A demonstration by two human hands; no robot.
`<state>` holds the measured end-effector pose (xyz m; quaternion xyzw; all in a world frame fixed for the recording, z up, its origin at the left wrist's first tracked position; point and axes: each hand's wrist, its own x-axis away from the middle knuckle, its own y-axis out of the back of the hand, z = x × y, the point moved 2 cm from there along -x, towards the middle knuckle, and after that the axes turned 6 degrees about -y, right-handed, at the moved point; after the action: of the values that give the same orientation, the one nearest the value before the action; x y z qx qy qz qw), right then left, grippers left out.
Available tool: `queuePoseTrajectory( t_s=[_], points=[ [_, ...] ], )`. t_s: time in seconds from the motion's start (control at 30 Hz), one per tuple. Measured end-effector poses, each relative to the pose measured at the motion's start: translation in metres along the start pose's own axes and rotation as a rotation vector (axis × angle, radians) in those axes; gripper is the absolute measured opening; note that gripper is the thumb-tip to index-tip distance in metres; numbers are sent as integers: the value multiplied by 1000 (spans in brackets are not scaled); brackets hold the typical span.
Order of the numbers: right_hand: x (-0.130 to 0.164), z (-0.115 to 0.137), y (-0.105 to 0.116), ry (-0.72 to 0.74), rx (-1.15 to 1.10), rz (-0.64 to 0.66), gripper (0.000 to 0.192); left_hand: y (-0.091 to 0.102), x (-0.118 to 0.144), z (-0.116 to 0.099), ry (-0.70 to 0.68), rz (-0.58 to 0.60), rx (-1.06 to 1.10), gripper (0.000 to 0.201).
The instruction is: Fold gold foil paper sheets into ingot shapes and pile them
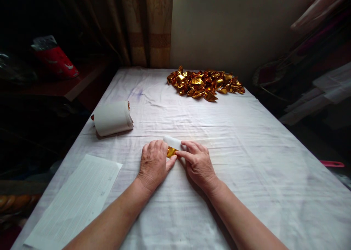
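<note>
On the white cloth (233,140) before us, our left hand (153,163) and right hand (197,162) pinching a foil slip (171,151) between their fingertips, gold side showing, white end poking out beyond, gold pile (204,83) far off.

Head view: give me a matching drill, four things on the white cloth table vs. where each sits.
Things:
1. heap of folded gold foil pieces
2. curled stack of white paper sheets
3. flat printed white sheet
4. small gold-and-white foil paper

Places:
A. near left corner of the white cloth table
B. between the left hand and right hand
C. far end, by the wall
D. left edge, midway up

Pairs: 1-C, 2-D, 3-A, 4-B
</note>
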<state>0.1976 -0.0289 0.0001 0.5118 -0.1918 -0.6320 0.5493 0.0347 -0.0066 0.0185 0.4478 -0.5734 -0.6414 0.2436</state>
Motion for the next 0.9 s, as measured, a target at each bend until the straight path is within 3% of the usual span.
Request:
queuePoseTrajectory(
  t_s=[0.23, 0.37, 0.5, 0.7, 0.9],
  points=[
    [-1, 4, 3, 6, 123, 13, 27, -1, 1, 1, 3, -9, 22, 24],
    [2, 8, 9, 60, 79, -25, 25, -2, 1, 2, 6, -13, 28, 28],
    [4, 12, 9, 63, 40, 35, 24, -2, 2, 4, 1, -38, 67, 30],
    [3, 12, 7, 6, 39, 103, 22, 0, 6, 27, -125, -5, 289, 18],
    [-2, 12, 12, -35, 17, 159, 18, 5, 6, 45, -212, 37, 369, 23]
  ],
)
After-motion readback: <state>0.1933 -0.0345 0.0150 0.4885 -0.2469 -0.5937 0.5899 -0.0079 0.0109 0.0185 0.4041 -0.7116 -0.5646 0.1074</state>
